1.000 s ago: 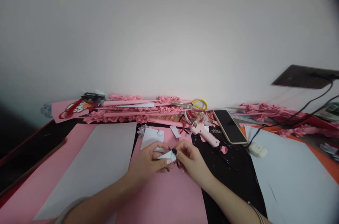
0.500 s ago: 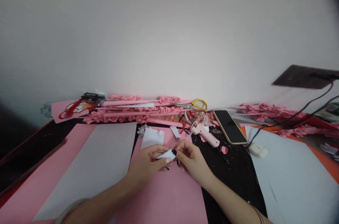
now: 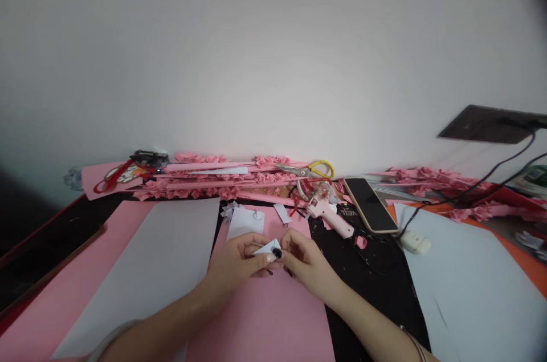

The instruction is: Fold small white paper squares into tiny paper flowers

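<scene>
A small folded piece of white paper (image 3: 265, 248) is held above a pink sheet (image 3: 265, 316). My left hand (image 3: 239, 262) pinches it between thumb and fingers from the left. From the other side my right hand (image 3: 301, 256) presses its thumb, with a dark nail, on the paper's right corner; its other fingertips are partly hidden behind. Just beyond the hands lie a white paper piece (image 3: 245, 222), small folded white paper shapes (image 3: 229, 211) and a narrow white strip (image 3: 282, 214).
A pink glue gun (image 3: 331, 216), a phone (image 3: 371, 205) and a white case (image 3: 415, 242) lie to the right. Yellow-handled scissors (image 3: 320, 170) rest on pink paper flowers (image 3: 273, 177) along the wall. Large white sheets (image 3: 149, 271) flank the work area; a black cable (image 3: 482, 179) crosses at right.
My right thumb has slid down and slightly left on the folded paper, and a crease now shows near its upper right. The left hand keeps its hold.
</scene>
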The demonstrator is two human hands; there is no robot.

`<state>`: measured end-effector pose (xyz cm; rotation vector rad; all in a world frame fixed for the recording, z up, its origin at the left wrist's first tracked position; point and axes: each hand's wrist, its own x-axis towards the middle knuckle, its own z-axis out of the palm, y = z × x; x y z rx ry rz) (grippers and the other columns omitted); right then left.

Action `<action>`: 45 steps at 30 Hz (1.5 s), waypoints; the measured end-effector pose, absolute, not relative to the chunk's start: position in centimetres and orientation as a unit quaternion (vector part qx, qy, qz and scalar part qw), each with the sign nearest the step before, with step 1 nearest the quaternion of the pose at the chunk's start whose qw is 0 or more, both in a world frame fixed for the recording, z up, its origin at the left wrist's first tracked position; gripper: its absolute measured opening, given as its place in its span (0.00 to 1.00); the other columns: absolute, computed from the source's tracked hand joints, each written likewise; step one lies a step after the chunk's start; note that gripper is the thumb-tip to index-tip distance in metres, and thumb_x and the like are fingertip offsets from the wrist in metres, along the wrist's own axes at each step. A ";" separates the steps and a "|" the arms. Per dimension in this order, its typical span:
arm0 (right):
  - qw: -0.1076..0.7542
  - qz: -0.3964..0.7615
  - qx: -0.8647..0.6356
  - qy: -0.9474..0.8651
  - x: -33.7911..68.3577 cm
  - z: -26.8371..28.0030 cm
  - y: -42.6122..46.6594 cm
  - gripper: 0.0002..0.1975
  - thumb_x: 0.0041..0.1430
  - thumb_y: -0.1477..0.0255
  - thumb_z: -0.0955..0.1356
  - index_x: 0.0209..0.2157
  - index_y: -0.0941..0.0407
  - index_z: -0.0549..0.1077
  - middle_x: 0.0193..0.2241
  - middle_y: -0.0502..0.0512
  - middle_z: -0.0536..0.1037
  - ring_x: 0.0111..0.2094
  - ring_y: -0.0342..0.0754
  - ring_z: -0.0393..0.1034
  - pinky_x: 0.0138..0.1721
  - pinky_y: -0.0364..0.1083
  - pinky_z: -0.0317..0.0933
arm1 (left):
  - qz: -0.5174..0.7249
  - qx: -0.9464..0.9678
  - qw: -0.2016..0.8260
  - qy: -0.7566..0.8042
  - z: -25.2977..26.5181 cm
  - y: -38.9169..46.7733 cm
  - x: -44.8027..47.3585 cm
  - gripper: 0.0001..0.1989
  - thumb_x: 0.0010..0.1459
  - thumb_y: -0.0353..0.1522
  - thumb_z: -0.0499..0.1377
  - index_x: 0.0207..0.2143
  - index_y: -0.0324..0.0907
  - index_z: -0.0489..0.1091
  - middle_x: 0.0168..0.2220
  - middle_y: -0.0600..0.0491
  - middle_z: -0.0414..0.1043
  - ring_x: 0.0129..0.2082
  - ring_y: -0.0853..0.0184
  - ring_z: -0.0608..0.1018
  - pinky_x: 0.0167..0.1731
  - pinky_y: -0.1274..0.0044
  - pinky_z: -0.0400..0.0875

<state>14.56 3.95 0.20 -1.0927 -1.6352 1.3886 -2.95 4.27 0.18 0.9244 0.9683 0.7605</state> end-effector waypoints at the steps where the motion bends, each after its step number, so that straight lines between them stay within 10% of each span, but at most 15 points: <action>1: 0.356 0.537 -0.420 -0.640 14.6 0.2 3.9 0.12 0.58 0.64 0.65 0.26 0.56 0.59 0.18 0.42 0.58 0.19 0.38 0.51 0.19 0.39 0.46 | 0.345 0.420 0.720 0.432 0.1 4.2 -3.0 0.15 0.43 0.36 0.67 0.34 0.41 0.69 0.28 0.55 0.78 0.32 0.64 0.80 0.31 0.78 0.71; 45: 0.329 0.422 -0.462 -0.708 14.4 0.5 3.4 0.18 0.62 0.67 0.58 0.19 0.55 0.57 0.17 0.47 0.61 0.20 0.42 0.53 0.22 0.41 0.47 | 0.321 0.477 0.714 0.399 -1.0 4.1 -2.7 0.18 0.44 0.33 0.65 0.37 0.42 0.64 0.26 0.53 0.77 0.26 0.65 0.79 0.30 0.75 0.70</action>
